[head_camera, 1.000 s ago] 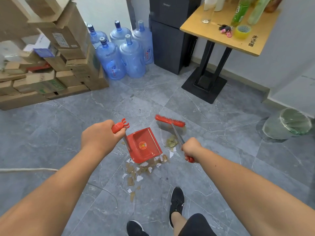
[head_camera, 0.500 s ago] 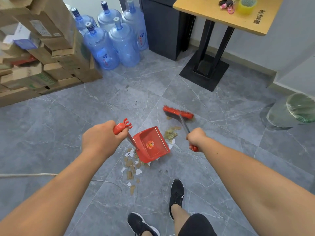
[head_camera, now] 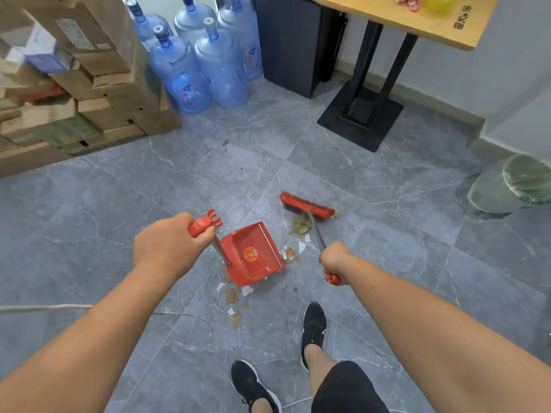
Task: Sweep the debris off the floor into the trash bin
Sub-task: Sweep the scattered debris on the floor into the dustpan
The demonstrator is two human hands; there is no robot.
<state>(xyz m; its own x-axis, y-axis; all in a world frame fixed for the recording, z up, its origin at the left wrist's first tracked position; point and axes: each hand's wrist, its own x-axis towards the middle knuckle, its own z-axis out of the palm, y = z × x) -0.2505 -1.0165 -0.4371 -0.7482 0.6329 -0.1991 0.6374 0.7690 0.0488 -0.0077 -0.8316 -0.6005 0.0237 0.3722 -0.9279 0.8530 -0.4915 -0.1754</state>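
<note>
My left hand [head_camera: 167, 245] grips the red top of the dustpan handle. The red dustpan [head_camera: 252, 254] rests on the grey floor tiles in the middle of the view. My right hand [head_camera: 335, 259] holds the metal handle of the red broom [head_camera: 307, 205], whose head lies on the floor beyond and to the right of the pan. Debris [head_camera: 299, 226] of brown and white scraps lies between broom head and pan. More scraps [head_camera: 234, 296] trail from the pan's near edge toward my feet. The trash bin [head_camera: 512, 184], lined with a clear bag, stands at the far right.
Stacked cardboard boxes [head_camera: 89, 84] fill the far left. Several blue water jugs [head_camera: 202, 61] stand behind them beside a dark cabinet [head_camera: 292, 43]. A wooden table on a black pedestal base [head_camera: 362, 114] is at the back right. A thin cable [head_camera: 89, 307] crosses the floor at left.
The broom head has shifted right and farther from the dustpan, with a clump of scraps below it. The dustpan has moved toward the near scrap trail. The view has tilted downward.
</note>
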